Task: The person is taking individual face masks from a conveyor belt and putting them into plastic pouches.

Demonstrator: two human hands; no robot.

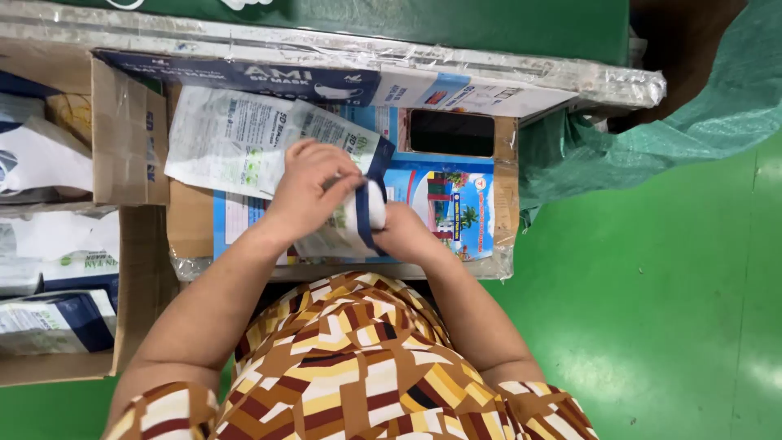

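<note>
My left hand and my right hand meet over a small pack of face masks in a clear pouch with a dark blue edge. Both hands grip it just above the work surface, a flat board covered with a colourful printed sheet and plastic film. My left fingers pinch the top of the pouch while my right hand holds it from below. A second flat mask pouch, white with green print, lies on the board just behind my left hand.
A black phone lies on the board at the back right. Open cardboard boxes with several mask packs stand at the left. Green sheeting is bunched at the right, over a green floor.
</note>
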